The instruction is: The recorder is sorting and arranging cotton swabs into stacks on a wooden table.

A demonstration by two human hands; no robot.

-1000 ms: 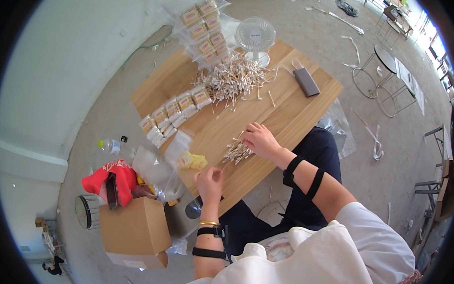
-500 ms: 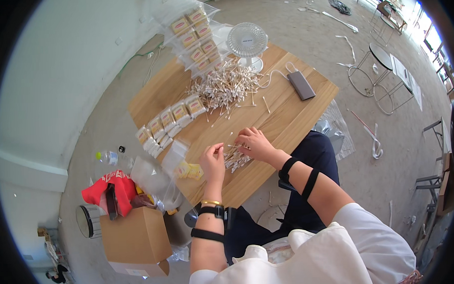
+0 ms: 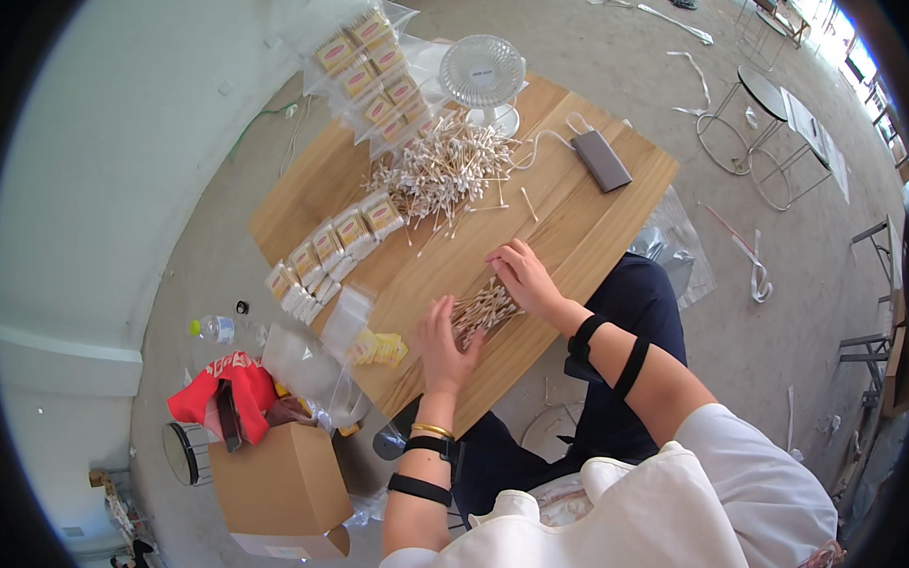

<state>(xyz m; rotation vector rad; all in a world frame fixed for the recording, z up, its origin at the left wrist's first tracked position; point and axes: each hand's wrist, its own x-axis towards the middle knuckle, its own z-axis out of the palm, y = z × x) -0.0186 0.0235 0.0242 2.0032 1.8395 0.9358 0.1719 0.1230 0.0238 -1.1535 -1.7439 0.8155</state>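
A small heap of cotton swabs lies on the wooden table between my two hands, its sticks running roughly the same way. My left hand is open at the heap's left side, thumb apart from the fingers and touching the swab ends. Over the heap's far right end, my right hand bends its fingers towards the thumb; what they pinch, if anything, is too small to make out. Farther back is a large loose pile of cotton swabs. Small yellow cards sit left of my left hand.
Packed swab bags line the table's left side, near an empty clear bag. Behind are a tall stack of packs, a white fan and a grey power bank. A cardboard box and red bag stand lower left.
My left hand has gone from a closed pinch to spread fingers against the heap. My right hand has shifted slightly up and right, uncovering more of the swabs.
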